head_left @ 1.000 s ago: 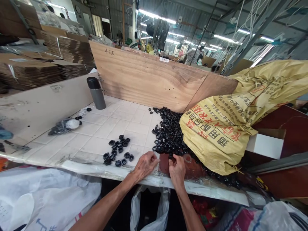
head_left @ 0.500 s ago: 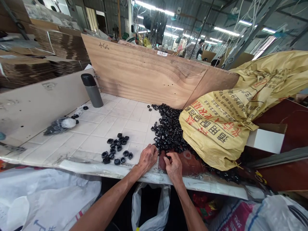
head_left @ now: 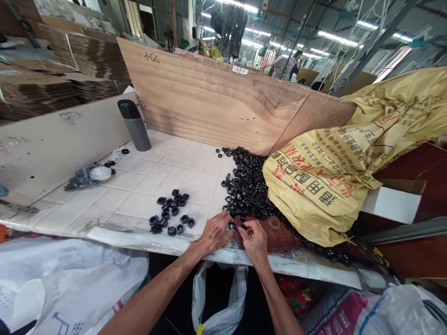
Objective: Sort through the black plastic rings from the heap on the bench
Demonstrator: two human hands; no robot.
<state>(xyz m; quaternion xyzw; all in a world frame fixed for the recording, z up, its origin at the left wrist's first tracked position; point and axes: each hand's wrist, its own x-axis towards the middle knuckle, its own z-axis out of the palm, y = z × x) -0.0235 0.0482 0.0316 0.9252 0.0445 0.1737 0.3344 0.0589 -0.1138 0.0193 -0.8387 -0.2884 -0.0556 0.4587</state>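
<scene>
My left hand (head_left: 217, 231) is closed on a small black ring-shaped plastic part (head_left: 231, 226) near the front edge of the table. Just to its right, my right hand (head_left: 254, 237) pinches thumb and forefinger together around a dark bit, mostly hidden by the fingers. Beyond both hands spreads a heap of black plastic parts (head_left: 249, 184). A smaller cluster of black round parts (head_left: 174, 203) lies on the pale tabletop left of my left hand.
A grey bottle (head_left: 134, 128) stands at the back left, near a clear bag of black parts (head_left: 85, 177). Wooden boards (head_left: 209, 102) wall the table's back. A yellow woven sack (head_left: 314, 181) lies at right. An open white bag (head_left: 223, 321) hangs below the front edge.
My left hand has drawn back slightly from the heap, and a black ring part now shows in its fingers. My right hand's fingers have closed into a pinch beside it.
</scene>
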